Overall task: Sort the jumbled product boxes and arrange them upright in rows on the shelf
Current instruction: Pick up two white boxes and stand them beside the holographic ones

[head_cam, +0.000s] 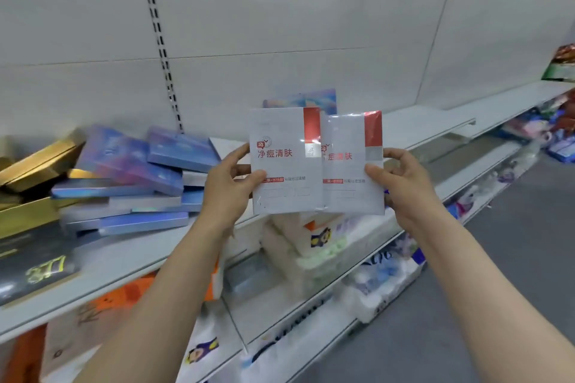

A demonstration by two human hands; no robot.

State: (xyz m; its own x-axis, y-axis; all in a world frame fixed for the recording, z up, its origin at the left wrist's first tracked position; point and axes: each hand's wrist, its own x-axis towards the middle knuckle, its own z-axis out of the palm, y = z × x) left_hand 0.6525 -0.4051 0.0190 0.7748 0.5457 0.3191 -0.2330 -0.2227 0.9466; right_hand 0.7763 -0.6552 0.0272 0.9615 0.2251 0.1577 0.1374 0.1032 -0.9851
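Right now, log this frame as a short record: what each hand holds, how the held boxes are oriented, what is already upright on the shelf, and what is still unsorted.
left hand: grips left white-and-red box
right hand: grips right white-and-red box
held boxes: upright, side by side, fronts to camera, left overlapping right
upright on shelf: one iridescent box behind the held pair
unsorted: blue boxes piled flat and tilted, gold boxes at far left

Showing white fronts with red corner bands, grey patches and red lettering: two boxes (287,162) (354,165) between left hand (228,183) and right hand (404,183). Gleaming iridescent blue-violet: jumbled boxes (130,177) left of the left hand. Shining gold further left: boxes (34,165). Staying pale grey: shelf (124,258).
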